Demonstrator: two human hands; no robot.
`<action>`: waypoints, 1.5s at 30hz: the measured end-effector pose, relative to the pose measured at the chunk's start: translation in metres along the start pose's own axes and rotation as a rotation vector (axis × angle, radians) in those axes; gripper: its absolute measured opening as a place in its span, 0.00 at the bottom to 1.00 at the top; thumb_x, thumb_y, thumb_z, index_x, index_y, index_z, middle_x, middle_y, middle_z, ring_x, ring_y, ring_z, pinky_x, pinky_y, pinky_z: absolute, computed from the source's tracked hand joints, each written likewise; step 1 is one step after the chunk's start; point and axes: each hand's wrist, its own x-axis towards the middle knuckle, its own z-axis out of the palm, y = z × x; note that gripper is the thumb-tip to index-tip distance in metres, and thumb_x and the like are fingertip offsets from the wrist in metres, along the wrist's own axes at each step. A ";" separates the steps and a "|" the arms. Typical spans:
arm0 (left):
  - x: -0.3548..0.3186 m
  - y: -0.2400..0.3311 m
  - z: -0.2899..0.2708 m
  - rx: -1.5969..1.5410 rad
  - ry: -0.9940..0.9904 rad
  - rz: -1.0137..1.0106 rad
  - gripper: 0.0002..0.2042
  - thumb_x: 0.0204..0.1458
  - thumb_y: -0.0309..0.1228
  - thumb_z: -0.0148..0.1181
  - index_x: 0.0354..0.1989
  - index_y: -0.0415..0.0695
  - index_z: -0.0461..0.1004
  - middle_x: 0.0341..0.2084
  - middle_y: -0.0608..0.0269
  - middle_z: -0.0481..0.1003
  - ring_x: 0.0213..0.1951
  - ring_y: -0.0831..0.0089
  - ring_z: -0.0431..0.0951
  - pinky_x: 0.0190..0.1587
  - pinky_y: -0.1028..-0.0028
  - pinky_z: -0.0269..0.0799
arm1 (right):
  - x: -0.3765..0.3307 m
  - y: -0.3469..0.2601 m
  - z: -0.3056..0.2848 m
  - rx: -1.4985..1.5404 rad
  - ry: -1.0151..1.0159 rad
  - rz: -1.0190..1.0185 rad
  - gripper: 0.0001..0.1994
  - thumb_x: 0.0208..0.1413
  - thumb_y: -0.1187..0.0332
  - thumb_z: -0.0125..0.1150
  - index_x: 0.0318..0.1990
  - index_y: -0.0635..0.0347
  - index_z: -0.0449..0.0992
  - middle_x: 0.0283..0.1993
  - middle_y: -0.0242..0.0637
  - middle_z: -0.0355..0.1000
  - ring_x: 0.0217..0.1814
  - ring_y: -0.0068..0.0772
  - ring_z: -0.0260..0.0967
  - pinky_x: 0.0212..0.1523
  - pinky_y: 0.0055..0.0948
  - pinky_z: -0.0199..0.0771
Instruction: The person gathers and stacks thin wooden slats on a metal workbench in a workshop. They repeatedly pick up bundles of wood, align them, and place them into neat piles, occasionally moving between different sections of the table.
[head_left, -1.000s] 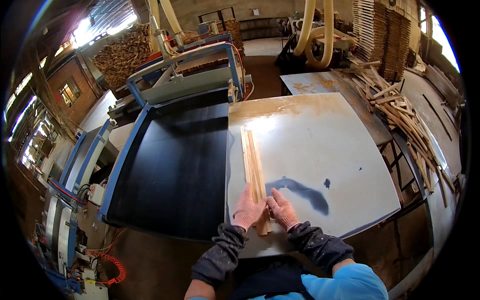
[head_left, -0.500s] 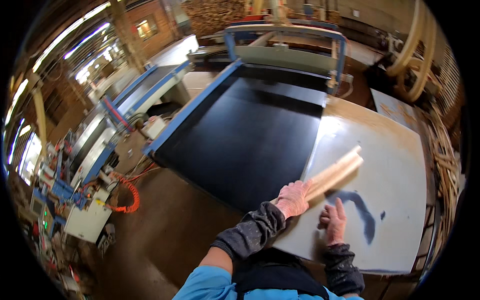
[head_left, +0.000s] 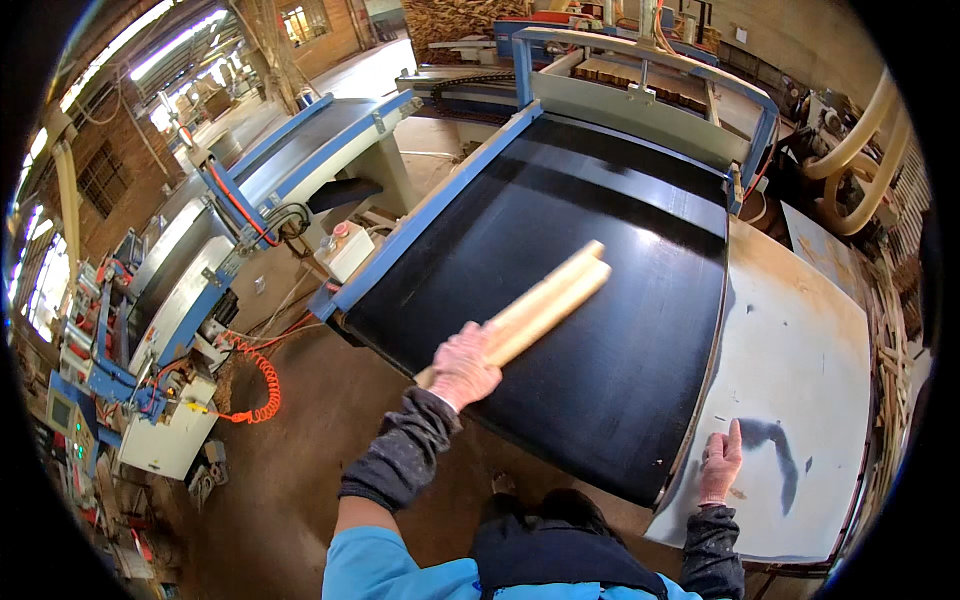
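Observation:
My left hand (head_left: 464, 368), in a pale pinkish work glove, is closed around the near end of some light wooden strips (head_left: 550, 300). The strips lie side by side, slanting away to the right above the black conveyor belt (head_left: 600, 380); whether they touch it I cannot tell. My right hand (head_left: 719, 468), gloved the same way, holds nothing. Its index finger points forward while the other fingers are partly curled, over the near left part of a whitish table (head_left: 800, 350) with a dark curved smear.
A blue frame (head_left: 650, 50) spans the belt's far end. At the left stand a second conveyor (head_left: 310, 165), a blue and white machine with an orange coiled hose (head_left: 268, 385), and a box with a red button (head_left: 345, 248). Wood strips (head_left: 895, 370) are heaped along the right.
My left hand has carried the wooden strips leftward, from the whitish table to over the black belt. My right hand stays over the table, and the view has shifted.

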 end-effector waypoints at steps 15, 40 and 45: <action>0.140 -0.249 0.029 0.348 0.615 0.270 0.22 0.53 0.35 0.61 0.55 0.37 0.78 0.52 0.42 0.78 0.57 0.42 0.76 0.62 0.46 0.71 | -0.016 0.003 0.027 -0.310 0.283 -0.057 0.22 0.68 0.67 0.63 0.66 0.65 0.74 0.34 0.24 0.70 0.35 0.18 0.64 0.40 0.24 0.71; -0.276 0.324 0.063 -1.167 -1.509 0.336 0.19 0.71 0.34 0.54 0.65 0.35 0.75 0.59 0.54 0.80 0.61 0.59 0.79 0.67 0.60 0.73 | -0.379 0.072 -0.170 -0.096 -0.034 0.478 0.31 0.64 0.55 0.62 0.73 0.56 0.70 0.60 0.43 0.81 0.63 0.40 0.77 0.66 0.36 0.73; -0.351 0.389 0.203 -0.700 -1.527 0.578 0.23 0.61 0.31 0.66 0.62 0.30 0.77 0.53 0.51 0.83 0.56 0.65 0.81 0.64 0.69 0.73 | -0.514 0.152 -0.272 -0.116 0.419 0.676 0.28 0.62 0.54 0.58 0.63 0.66 0.77 0.64 0.57 0.76 0.68 0.56 0.72 0.68 0.44 0.71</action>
